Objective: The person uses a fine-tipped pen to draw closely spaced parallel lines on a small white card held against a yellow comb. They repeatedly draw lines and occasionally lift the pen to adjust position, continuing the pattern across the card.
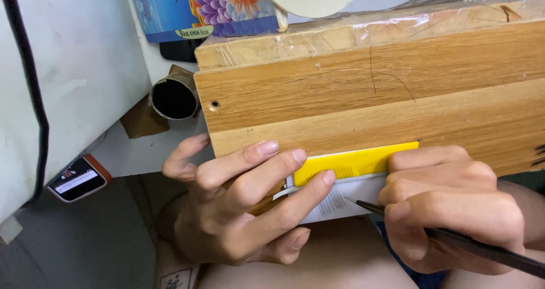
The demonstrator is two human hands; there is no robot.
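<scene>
– What are the hands doing?
– The left hand (238,201) pinches a yellow ruler (355,161) and white paper (335,201) against the wooden board's (369,96) edge at six o'clock.
– And the other?
– The right hand (454,207), at four o'clock, is closed around a dark pencil (482,248), tip on the paper.

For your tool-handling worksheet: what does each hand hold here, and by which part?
Right hand grips a dark pencil near its tip. Left hand presses a yellow ruler and white paper, fingers on their left end.
</scene>
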